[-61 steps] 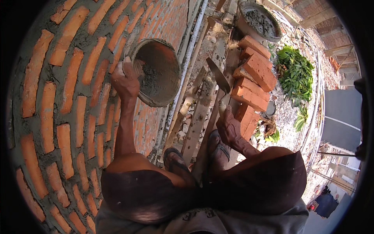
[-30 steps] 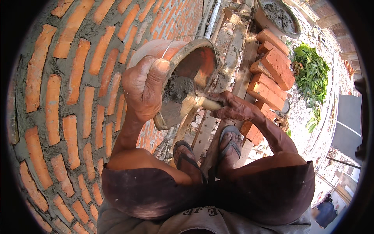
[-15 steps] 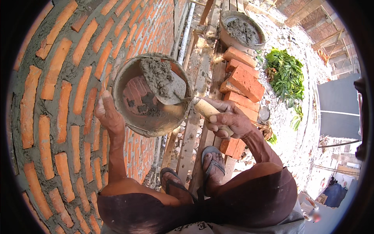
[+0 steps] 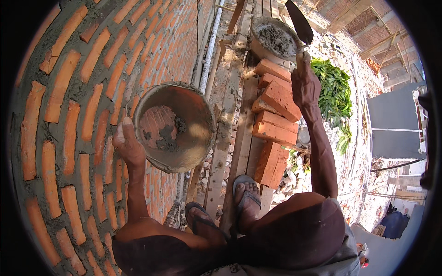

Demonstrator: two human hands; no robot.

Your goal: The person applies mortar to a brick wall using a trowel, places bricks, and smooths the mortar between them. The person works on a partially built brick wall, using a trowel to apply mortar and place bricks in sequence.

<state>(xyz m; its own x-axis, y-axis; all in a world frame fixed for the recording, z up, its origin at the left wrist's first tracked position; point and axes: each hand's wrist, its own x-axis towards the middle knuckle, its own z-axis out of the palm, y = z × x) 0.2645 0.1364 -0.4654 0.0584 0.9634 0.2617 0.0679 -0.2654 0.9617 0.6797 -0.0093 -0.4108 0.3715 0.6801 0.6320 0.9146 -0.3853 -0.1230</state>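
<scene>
Gripping the rim of one round pan (image 4: 177,126), the left hand (image 4: 126,147) holds it tilted toward the brick wall (image 4: 60,115), a few dabs of grey mortar (image 4: 163,138) stuck to its bottom. The right hand (image 4: 306,85) is clenched around the handle of one trowel (image 4: 299,23), raised blade-up, right of the pan and well apart from it. Between pan and trowel lies a stack of loose bricks (image 4: 276,115), about seven that can be counted, on wooden planks (image 4: 241,119). Beyond the stack sits a second pan, a tub of mortar (image 4: 274,39). Below the pan, two feet in sandals (image 4: 246,198) rest on the planks. Right of the bricks lies a pile of green leaves (image 4: 334,92).
</scene>
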